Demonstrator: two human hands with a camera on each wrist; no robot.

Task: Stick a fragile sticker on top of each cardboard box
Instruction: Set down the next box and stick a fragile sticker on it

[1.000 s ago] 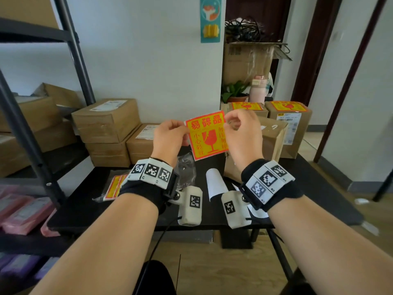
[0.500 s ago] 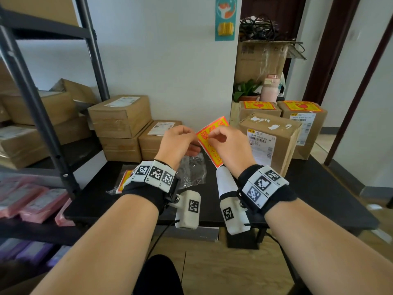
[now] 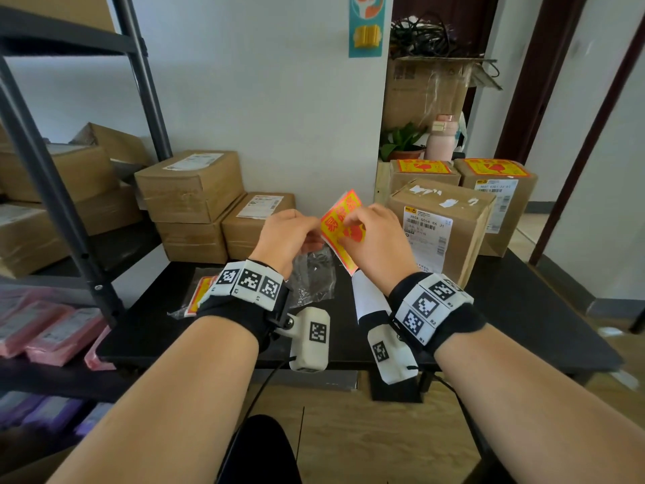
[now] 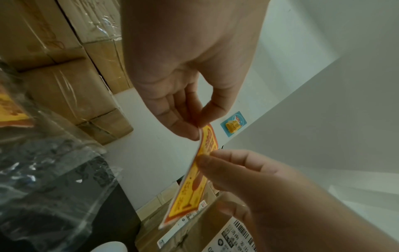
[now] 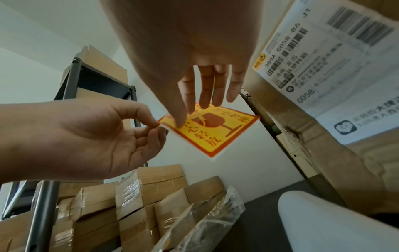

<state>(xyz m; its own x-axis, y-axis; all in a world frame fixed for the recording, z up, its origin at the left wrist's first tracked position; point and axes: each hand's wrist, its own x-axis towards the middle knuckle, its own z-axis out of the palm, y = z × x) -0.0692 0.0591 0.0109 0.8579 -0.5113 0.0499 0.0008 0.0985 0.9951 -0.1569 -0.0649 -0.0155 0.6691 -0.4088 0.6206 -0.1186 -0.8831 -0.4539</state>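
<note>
table (image 3: 523, 309): black, boxes along its back edge.
grip: your left hand (image 3: 284, 239) and right hand (image 3: 378, 239) both pinch the sticker (image 3: 340, 218).
step: peeling its backing.
next: press it onto the bare-topped box (image 3: 443, 218) at the right.

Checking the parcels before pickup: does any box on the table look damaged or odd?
Yes. The nearest cardboard box, at the right of the table, carries torn white label scraps on its top and no fragile sticker, unlike the two boxes behind it. One box corner looks crumpled in the right wrist view.
</note>
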